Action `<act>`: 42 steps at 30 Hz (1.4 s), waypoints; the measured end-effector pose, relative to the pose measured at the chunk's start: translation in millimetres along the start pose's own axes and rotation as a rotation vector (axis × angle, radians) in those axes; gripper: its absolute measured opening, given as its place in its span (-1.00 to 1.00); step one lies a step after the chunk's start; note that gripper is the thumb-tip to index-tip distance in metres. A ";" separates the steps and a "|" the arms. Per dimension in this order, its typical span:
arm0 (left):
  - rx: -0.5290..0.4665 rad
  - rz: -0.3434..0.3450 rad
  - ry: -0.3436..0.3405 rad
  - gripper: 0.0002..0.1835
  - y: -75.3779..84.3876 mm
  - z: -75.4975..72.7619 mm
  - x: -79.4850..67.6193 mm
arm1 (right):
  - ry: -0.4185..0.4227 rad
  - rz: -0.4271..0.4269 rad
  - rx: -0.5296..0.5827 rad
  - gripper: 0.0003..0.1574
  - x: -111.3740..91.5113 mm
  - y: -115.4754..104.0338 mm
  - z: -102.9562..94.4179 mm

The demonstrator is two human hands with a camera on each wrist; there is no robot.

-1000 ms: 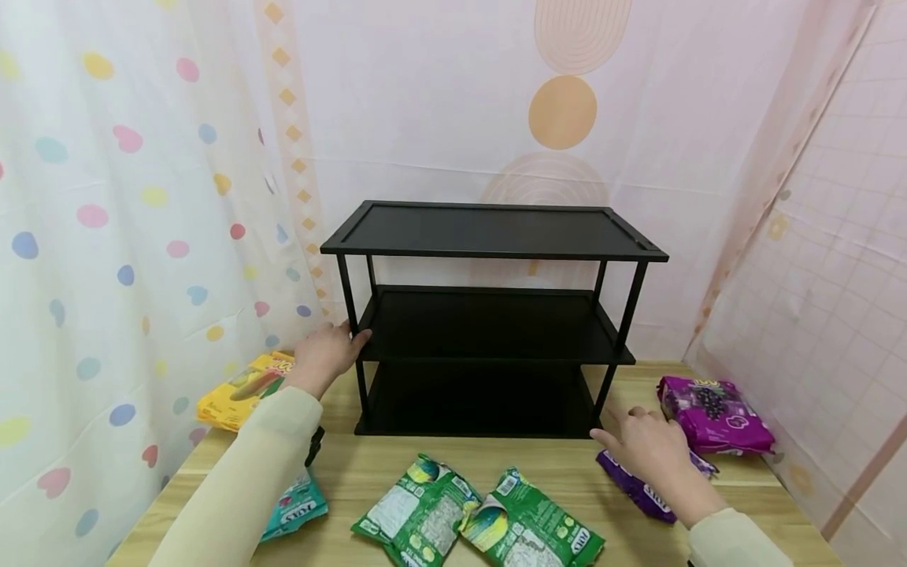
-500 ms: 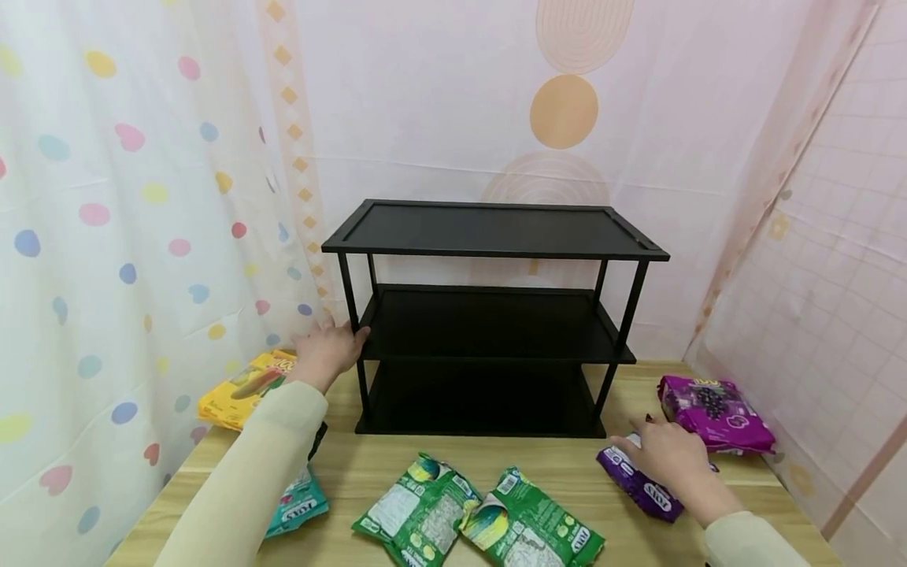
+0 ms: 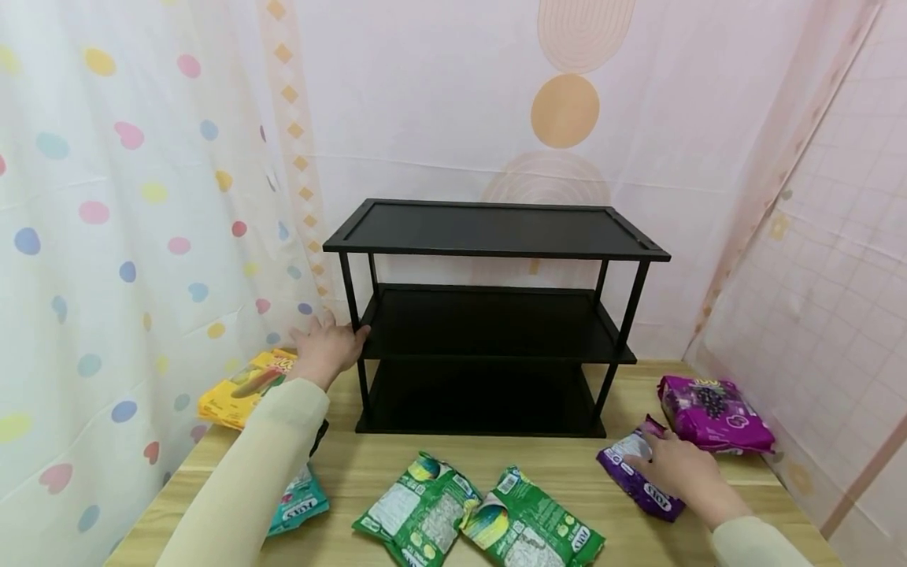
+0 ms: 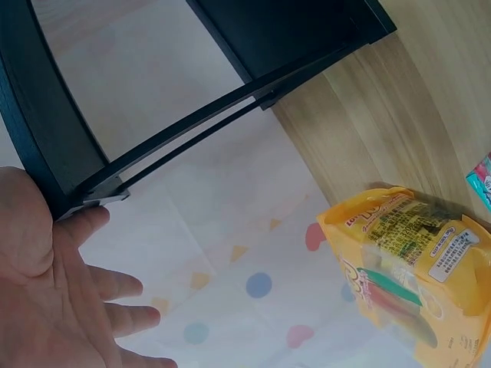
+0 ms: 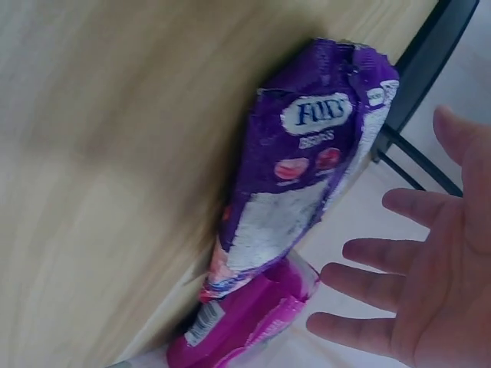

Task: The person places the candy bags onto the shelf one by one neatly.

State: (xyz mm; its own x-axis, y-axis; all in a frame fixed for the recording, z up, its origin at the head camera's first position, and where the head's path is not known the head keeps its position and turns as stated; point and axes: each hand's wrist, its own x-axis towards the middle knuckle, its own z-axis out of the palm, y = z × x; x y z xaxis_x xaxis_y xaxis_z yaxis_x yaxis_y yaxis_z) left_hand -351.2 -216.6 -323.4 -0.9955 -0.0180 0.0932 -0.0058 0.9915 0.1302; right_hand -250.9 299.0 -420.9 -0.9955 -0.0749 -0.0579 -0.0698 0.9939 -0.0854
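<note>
My left hand (image 3: pixel 326 346) rests against the left front post of a black three-tier shelf (image 3: pixel 489 232). Its thumb lies at the middle tier's corner, and the other fingers (image 4: pixel 115 284) stretch out straight in the left wrist view. On the right, my right hand (image 3: pixel 680 472) hovers over a purple Fox's candy bag (image 3: pixel 645 480) lying on the table. In the right wrist view, its fingers (image 5: pixel 368 284) are spread and apart from the purple bag (image 5: pixel 295 146). A magenta bag with a grape picture (image 3: pixel 716 413) lies just beyond that hand.
Two green candy bags (image 3: pixel 418 508) (image 3: pixel 531 524) lie side by side before the shelf on the wooden table (image 3: pixel 340 472). A yellow bag with a mango picture (image 3: pixel 248 390) and a teal bag (image 3: pixel 301 504), partly behind the left sleeve, are at left. Patterned curtains (image 3: pixel 425 94) surround the table.
My right hand has moved to the right and slightly down, uncovering more of the purple candy bag. The left hand stays at the shelf post, with its fingers a little more spread.
</note>
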 end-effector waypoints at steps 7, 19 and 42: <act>-0.006 -0.010 -0.008 -0.33 0.3 2.5 0.2 | -0.044 -0.017 0.045 -0.01 1.6 10.9 10.2; 0.025 -0.023 -0.026 -0.34 4.5 5.9 1.8 | -0.027 -0.125 0.018 -0.27 -1.9 42.5 18.3; 0.004 -0.019 0.009 -0.35 8.1 5.3 3.8 | -0.062 -0.243 -0.091 -0.02 -9.9 41.1 27.4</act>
State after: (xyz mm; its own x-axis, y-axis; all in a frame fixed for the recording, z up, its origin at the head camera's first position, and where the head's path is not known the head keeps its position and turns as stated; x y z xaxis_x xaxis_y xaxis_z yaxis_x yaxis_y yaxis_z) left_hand -355.5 -207.9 -327.2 -0.9943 -0.0384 0.0998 -0.0255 0.9915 0.1277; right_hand -242.3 338.4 -451.1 -0.9432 -0.3142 -0.1081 -0.3146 0.9491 -0.0143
